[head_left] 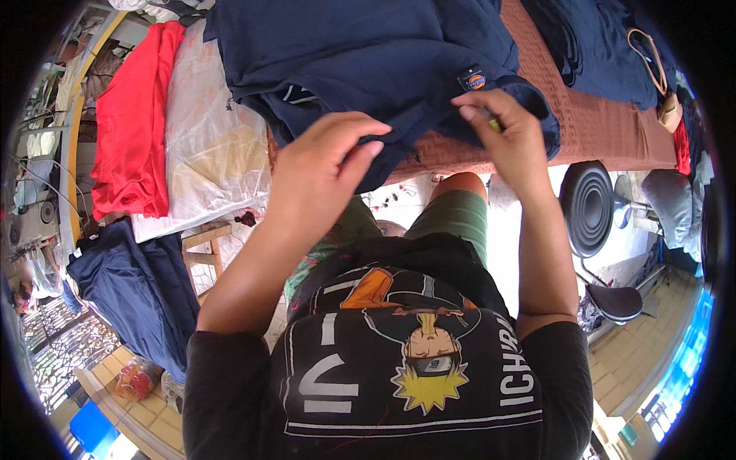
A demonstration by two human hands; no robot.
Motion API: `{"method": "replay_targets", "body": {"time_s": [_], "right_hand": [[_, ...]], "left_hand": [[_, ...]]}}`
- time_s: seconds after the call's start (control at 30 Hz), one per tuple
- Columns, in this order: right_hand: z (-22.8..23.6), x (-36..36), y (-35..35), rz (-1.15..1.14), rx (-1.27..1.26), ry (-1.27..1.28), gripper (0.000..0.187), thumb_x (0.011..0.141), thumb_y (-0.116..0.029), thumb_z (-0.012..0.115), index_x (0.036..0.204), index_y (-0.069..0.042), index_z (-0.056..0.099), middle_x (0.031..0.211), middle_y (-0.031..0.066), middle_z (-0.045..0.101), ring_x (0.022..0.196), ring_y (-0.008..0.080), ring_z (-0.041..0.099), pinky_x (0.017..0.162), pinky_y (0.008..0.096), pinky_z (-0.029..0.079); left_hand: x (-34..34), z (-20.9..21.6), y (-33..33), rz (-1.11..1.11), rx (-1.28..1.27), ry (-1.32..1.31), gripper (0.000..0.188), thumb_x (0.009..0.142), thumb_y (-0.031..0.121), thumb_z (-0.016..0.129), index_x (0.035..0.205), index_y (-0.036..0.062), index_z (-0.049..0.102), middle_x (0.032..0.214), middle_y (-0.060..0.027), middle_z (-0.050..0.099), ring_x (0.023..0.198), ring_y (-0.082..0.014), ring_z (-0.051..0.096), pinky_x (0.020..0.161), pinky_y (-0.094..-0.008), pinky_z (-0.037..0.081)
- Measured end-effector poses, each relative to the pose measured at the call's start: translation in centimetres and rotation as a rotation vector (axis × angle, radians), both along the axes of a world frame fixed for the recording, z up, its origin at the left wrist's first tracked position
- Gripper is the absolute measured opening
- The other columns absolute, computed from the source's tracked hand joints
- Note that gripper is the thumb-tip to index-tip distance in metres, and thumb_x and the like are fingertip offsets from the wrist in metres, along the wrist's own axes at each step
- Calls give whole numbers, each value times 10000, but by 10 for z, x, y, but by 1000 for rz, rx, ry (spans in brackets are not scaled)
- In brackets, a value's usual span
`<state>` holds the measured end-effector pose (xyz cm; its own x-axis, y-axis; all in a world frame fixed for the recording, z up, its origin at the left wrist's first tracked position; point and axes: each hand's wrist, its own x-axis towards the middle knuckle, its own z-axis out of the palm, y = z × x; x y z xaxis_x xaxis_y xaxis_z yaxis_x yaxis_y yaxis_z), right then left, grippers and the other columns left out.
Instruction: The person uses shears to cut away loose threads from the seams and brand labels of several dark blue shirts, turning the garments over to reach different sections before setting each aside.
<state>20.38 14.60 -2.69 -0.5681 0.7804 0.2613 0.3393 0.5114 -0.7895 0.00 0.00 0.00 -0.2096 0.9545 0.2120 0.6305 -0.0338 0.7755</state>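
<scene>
A navy garment [360,61] lies spread over the table edge in front of me, with a small label [475,80] at its collar on the right. My left hand [318,161] is at its near edge, thumb and forefinger curled around a fold of the dark cloth. To the right, just below the label, my right hand [506,134] has its thumb and forefinger close together over the cloth. Inside its curled fingers sits a small yellow object [494,123], mostly hidden, so its kind is unclear.
A brown cloth [590,126] covers the table. Folded navy garments [606,54] are stacked at the far right. Left are a red garment [134,123], a plastic-covered surface [218,146] and a hanging navy garment [134,284]. A round black stool seat [588,207] stands right.
</scene>
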Motion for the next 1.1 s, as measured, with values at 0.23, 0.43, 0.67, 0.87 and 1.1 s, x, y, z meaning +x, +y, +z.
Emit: {"method": "replay_targets", "body": {"time_s": [0.23, 0.43, 0.67, 0.87, 1.1], "right_hand": [[-29, -32, -16, 83, 90, 8, 166, 812, -73, 669, 970, -25, 653, 912, 135, 639, 802, 358, 618, 712, 379, 494], [-30, -30, -16, 26, 25, -65, 136, 815, -78, 667, 928, -18, 621, 884, 151, 640, 797, 359, 621, 699, 384, 491], [-31, -31, -16, 18, -4, -79, 132, 829, -93, 665, 923, -14, 615, 883, 159, 643, 801, 358, 623, 698, 379, 491], [-29, -27, -14, 39, -66, -78, 132, 868, -109, 635, 964, -19, 633, 891, 156, 658, 795, 334, 637, 715, 353, 494], [-11, -30, -34, 69, -297, 9, 212, 864, -188, 682, 994, -21, 669, 779, 87, 677, 711, 127, 642, 649, 274, 481]], "left_hand": [[7, -49, 19, 105, 33, 335, 232, 809, 95, 703, 1038, 72, 684, 1025, -73, 642, 741, -212, 641, 670, -304, 517], [4, -66, 20, 100, 92, 265, 172, 823, 110, 694, 989, 62, 690, 1006, -68, 654, 764, -206, 651, 682, -289, 517], [-34, -57, 0, -188, 69, -668, 296, 969, 202, 525, 801, -12, 643, 923, -115, 637, 784, -142, 568, 725, -245, 439], [-83, -29, -23, -290, 408, -914, 460, 1028, 279, 350, 678, 41, 529, 822, -116, 588, 629, -109, 436, 583, -239, 329], [-42, -7, -19, 55, 95, -361, 207, 988, 156, 502, 968, 22, 658, 922, -42, 667, 683, -78, 559, 641, -216, 454]]}}
